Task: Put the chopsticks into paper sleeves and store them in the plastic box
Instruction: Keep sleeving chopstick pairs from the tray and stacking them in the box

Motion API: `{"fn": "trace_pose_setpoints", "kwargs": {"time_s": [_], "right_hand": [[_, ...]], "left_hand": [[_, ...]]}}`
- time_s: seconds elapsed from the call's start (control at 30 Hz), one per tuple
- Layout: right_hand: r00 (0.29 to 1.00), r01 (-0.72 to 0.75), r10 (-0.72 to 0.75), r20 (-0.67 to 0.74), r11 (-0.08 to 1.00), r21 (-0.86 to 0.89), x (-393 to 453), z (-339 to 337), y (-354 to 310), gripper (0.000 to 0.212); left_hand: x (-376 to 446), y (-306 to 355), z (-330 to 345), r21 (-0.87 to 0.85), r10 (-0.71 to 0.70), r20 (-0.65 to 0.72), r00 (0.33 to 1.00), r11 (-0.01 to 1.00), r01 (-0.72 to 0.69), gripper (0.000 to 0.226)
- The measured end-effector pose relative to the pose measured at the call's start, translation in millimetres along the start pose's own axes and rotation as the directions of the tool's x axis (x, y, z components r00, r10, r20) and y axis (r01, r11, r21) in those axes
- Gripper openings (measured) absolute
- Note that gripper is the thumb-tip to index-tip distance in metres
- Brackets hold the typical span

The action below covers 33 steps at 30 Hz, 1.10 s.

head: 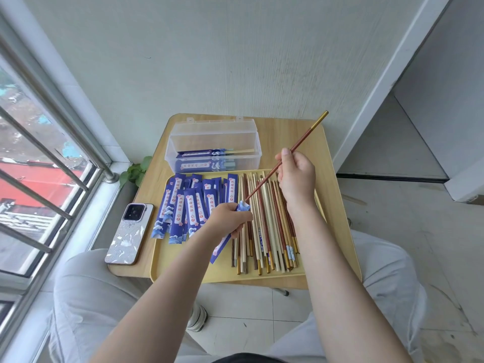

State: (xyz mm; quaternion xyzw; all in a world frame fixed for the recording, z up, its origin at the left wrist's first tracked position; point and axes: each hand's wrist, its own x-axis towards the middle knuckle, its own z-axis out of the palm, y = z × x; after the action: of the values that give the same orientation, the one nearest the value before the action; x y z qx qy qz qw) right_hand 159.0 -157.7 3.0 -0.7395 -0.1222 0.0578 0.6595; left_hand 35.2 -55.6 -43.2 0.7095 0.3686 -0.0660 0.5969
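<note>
Left hand: the left hand (230, 218) has its fingers curled round a blue paper sleeve (227, 238), held slanting with its open mouth up and toward the right, so the mouth faces the incoming stick.

Right hand: the right hand (294, 174) pinches a dark red chopstick (303, 138) about midway along, gold-capped end up and away, thin end down at the sleeve mouth; gripping there likely gives steadier aim at a narrow opening.

Entry: the tip sits right at the sleeve's mouth; whether it has gone inside I cannot tell, since the left fingers cover that spot.

Loose chopsticks: the chopstick pile (264, 226) lies lengthwise on the right half of the yellow tray (183, 260), directly under the right hand, so each pick is short.

Empty sleeves: the sleeve stack (188, 203) is fanned on the tray's left half, on the left hand's side.

Plastic box: the clear plastic box (213, 146) stands lid open just behind the tray on the table (288, 132); a few sleeved chopsticks already lie in it, so the job looks early, with most sticks still bare.

Off to the side: a phone (129, 234) rests on the table left of the tray, out of the working path.

Next: push the stick down into the sleeve, then carry it to the box.
</note>
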Motion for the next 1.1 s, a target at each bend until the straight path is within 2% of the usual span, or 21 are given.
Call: {"fn": "trace_pose_setpoints", "kwargs": {"time_s": [0.07, 0.13, 0.2, 0.23, 0.27, 0.33, 0.4, 0.47, 0.53, 0.6, 0.8, 0.83, 0.93, 1.03, 1.1], "right_hand": [[0.997, -0.022, 0.025, 0.078, 0.999, -0.039, -3.8, 1.9, -1.6, 0.029], [0.960, -0.078, 0.109, 0.260, 0.989, -0.128, -9.0, 2.0, -3.9, 0.028], [0.854, -0.133, 0.246, 0.459, 0.955, -0.264, -14.4, -0.3, -6.3, 0.028], [0.806, -0.137, 0.299, 0.511, 0.934, -0.331, -16.2, -0.6, -4.7, 0.031], [0.789, -0.122, 0.329, 0.520, 0.912, -0.392, -18.0, -0.3, -2.5, 0.034], [0.828, -0.044, 0.334, 0.451, 0.839, -0.542, -18.1, 2.4, 8.0, 0.036], [0.869, 0.059, 0.327, 0.371, 0.677, -0.734, -19.2, 3.3, 20.3, 0.028], [0.877, 0.144, 0.346, 0.333, 0.470, -0.871, -23.0, 3.3, 31.2, 0.019], [0.871, 0.165, 0.386, 0.303, 0.352, -0.921, -28.8, 4.7, 39.5, 0.013], [0.869, 0.156, 0.404, 0.284, 0.321, -0.934, -33.8, 8.1, 44.9, 0.006], [0.878, 0.102, 0.390, 0.277, 0.414, -0.905, -38.5, 15.2, 47.3, 0.004], [0.884, 0.089, 0.379, 0.274, 0.440, -0.894, -38.5, 14.6, 47.7, 0.011], [0.897, 0.032, 0.339, 0.285, 0.593, -0.805, -36.8, 8.6, 44.2, 0.028], [0.887, -0.031, 0.302, 0.350, 0.793, -0.608, -29.2, 3.2, 32.7, 0.010], [0.890, -0.079, 0.259, 0.376, 0.898, -0.432, -25.3, -1.0, 22.7, 0.024]], "left_hand": [[0.0, 0.4, 1.1, -0.036, 0.018, 0.007, 1.000, 0.999, -0.017, 0.015], [-0.1, 2.5, 2.6, -0.096, 0.054, 0.004, 0.999, 0.994, -0.053, 0.022], [-0.4, 5.2, 3.8, -0.134, 0.076, -0.017, 0.997, 0.988, -0.078, 0.026], [-0.3, 6.0, 3.8, -0.144, 0.082, -0.037, 0.996, 0.986, -0.087, 0.026], [0.3, 5.8, 3.7, -0.153, 0.085, -0.059, 0.995, 0.984, -0.093, 0.026], [0.8, 4.8, 3.4, -0.201, 0.085, -0.092, 0.992, 0.974, -0.102, 0.026], [1.6, 2.4, 3.7, -0.295, 0.070, -0.094, 0.993, 0.951, -0.095, 0.027], [1.0, 1.0, 4.0, -0.363, 0.053, -0.077, 0.996, 0.929, -0.077, 0.030], [0.5, 1.1, 4.9, -0.417, 0.033, -0.061, 0.998, 0.907, -0.056, 0.032], [0.6, 1.3, 5.5, -0.454, 0.018, -0.068, 0.998, 0.890, -0.047, 0.032], [-0.1, -1.1, 5.0, -0.442, 0.004, -0.119, 0.993, 0.895, -0.057, 0.017], [-0.9, -0.7, 4.6, -0.452, -0.003, -0.116, 0.993, 0.890, -0.050, 0.016], [-0.6, -1.2, 3.5, -0.441, -0.018, -0.120, 0.993, 0.897, -0.038, 0.017], [1.2, -4.3, 1.2, -0.421, -0.026, -0.144, 0.989, 0.906, -0.038, 0.023], [2.0, -5.6, 0.9, -0.421, -0.037, -0.137, 0.990, 0.907, -0.025, 0.025]]}}
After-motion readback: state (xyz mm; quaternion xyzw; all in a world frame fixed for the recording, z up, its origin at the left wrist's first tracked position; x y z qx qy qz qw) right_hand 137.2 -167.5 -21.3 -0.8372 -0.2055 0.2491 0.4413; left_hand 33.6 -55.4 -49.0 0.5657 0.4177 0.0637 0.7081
